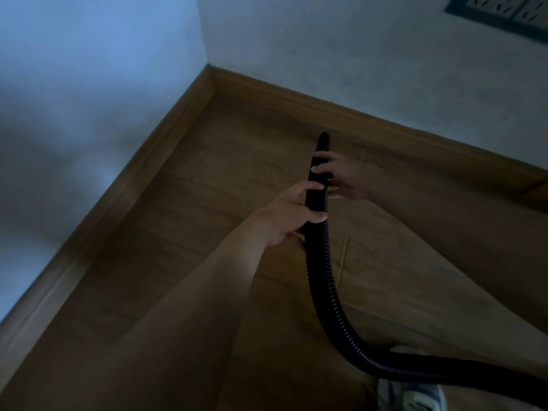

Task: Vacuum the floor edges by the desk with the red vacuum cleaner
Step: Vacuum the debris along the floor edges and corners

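A black ribbed vacuum hose (323, 280) curves up from the bottom right and ends in a slim black nozzle (322, 143) that points toward the wooden skirting (296, 97) below the far wall. My left hand (292, 216) grips the hose's smooth black handle section from the left. My right hand (341, 176) holds the nozzle tube just above it from the right, fingers wrapped over it. The red vacuum body and the desk are out of view.
Two white walls meet in a corner (207, 65) at the upper middle, with wooden skirting along both. The floor (184, 232) is brown wood-look boards. A patterned dark-framed item (504, 13) shows at the top right. My shoe (415, 396) is at the bottom.
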Available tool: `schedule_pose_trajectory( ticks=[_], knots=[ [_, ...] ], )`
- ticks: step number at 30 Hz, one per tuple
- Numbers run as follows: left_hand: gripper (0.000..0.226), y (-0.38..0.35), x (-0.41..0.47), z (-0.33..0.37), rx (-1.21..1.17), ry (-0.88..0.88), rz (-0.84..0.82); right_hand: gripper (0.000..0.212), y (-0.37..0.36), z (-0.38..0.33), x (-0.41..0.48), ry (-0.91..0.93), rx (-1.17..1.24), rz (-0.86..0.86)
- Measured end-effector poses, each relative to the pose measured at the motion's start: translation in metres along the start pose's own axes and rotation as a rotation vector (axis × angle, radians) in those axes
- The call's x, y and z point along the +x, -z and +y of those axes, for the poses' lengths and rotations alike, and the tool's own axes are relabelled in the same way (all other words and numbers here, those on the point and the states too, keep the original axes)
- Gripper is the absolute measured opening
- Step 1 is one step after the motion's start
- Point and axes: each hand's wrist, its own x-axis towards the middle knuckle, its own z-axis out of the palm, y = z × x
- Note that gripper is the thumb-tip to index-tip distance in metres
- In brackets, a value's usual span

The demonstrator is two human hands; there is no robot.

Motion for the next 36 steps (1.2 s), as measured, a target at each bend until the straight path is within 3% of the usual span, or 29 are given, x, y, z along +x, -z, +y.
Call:
schedule_pose_trajectory(
  ticks=[17,27,36],
  knots=[
    [0.056,-0.038,-0.194,-0.047,0.219,-0.344,0.330,0.058,-0.072,-0.029,-0.170,0.041,-0.053,-0.161],
    [0.058,-0.080,-0.302,-0.013,0.188,-0.323,0.220,0.060,-0.073,-0.039,-0.299,0.031,0.030,0.004],
    [0.062,-0.130,-0.354,-0.004,0.445,-0.330,0.130,0.069,-0.037,-0.025,-0.391,0.005,0.053,0.101]
  ],
)
